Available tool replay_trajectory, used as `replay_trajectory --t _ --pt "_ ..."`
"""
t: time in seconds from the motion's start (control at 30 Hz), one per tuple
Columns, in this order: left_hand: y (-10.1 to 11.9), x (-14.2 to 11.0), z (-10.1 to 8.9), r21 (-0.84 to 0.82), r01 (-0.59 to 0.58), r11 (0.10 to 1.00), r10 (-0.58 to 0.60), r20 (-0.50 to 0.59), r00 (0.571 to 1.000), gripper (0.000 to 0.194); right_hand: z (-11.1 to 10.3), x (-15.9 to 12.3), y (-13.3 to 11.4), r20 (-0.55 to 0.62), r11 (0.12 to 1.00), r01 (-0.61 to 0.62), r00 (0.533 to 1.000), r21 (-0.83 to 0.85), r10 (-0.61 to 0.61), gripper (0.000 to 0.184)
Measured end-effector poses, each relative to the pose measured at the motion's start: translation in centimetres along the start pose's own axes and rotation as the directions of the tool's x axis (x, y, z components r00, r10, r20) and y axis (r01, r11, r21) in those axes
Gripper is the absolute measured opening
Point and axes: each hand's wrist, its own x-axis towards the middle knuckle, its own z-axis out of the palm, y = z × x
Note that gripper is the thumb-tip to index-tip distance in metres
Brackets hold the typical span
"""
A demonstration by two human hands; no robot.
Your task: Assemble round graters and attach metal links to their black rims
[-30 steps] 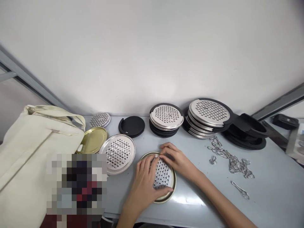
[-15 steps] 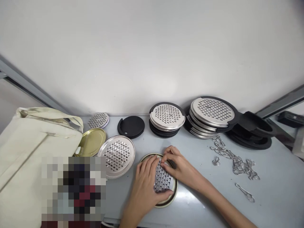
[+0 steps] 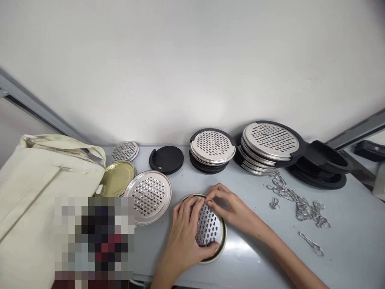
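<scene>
Under the left hand, near the front of the grey tabletop, lies a round grater. It sits flat inside a gold rim. The left hand covers its left side, with the bent fingers near the top and the thumb out at the lower right edge. This hand is about half open, with a wide gap between fingers and thumb. It touches the grater, but I cannot tell if it grips it or just presses.

The right hand is at the top right edge of the grater, just beside the left fingertips. Its thumb and pointing finger are close together. I cannot tell if they pinch anything. The middle of the grater shows between the two hands.

To the left, a silver grater lies near the left hand. Next to it are a gold lid and a big cream bag. Behind them lies a small grater.

Along the wall are a black disc, a small stack and a big stack. Black rings lie to the right. In front of them are wire clips, mostly in a heap.
</scene>
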Motion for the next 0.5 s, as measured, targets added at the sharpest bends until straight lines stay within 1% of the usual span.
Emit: replay_trajectory --t 0.07,0.2,0.33,0.43,0.5 --pt "0.0 0.0 0.0 -0.005 0.009 1.0 -0.009 0.011 1.0 0.084 -0.4 -0.1 0.2 -0.004 1.0 -0.019 1.0 0.013 0.019 0.012" --pt "0.0 -0.1 0.0 -0.017 0.049 0.999 -0.048 0.003 0.999 0.085 -0.9 -0.2 0.7 0.056 0.999 -0.045 0.997 -0.005 0.045 0.016" --pt "-0.1 -0.2 0.0 -0.023 0.046 0.999 -0.046 0.008 0.999 0.094 -0.6 -0.2 1.1 0.109 0.996 -0.08 0.991 -0.035 0.084 0.018" --pt "-0.1 -0.2 -0.1 0.004 0.029 1.0 -0.029 0.029 0.999 0.101 -0.3 0.0 1.1 0.096 0.993 -0.104 0.989 -0.058 0.109 0.016" --pt "-0.1 -0.2 -0.1 0.035 0.017 0.999 -0.018 0.04 0.999 0.098 -0.3 0.0 0.9 0.083 0.993 -0.105 0.99 -0.059 0.11 0.016"
